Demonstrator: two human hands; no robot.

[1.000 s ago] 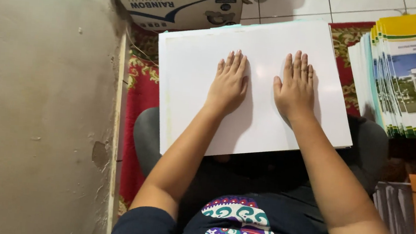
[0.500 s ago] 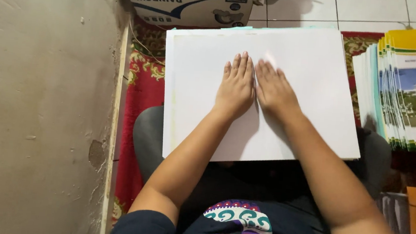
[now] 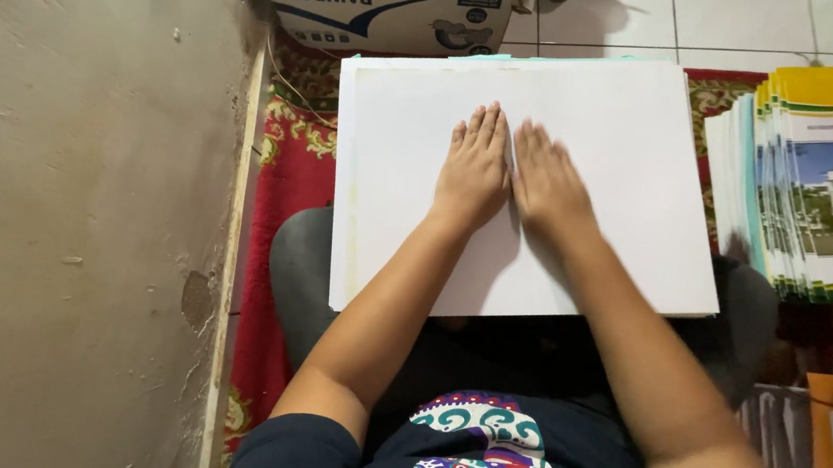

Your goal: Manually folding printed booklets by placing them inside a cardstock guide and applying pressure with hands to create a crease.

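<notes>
A view from above looks down at a seated person's 2 bare forearms reaching forward over a large white rectangular sheet of paper, which lies across the lap on top of a stack of similar sheets whose edges show along its left side. The left hand rests palm down near the middle of the sheet, fingers straight and held close together, pointing toward the sheet's far edge. The right hand lies flat just beside it, also palm down with fingers together, its inner edge touching or almost touching the left hand. Neither hand pinches or curls around anything; both press flat on the paper, which spreads out under and around them on every side, reaching farther toward its right edge than its left.

Beyond the sheet's far edge sits a white cardboard box with blue printing on a pale tiled floor. A red patterned rug shows past the sheet's left edge, next to a rough grey concrete wall. Past the right edge stands a fanned pile of printed booklets with yellow and green covers, each showing a white building. The person wears a dark shirt with a colourful swirl pattern.
</notes>
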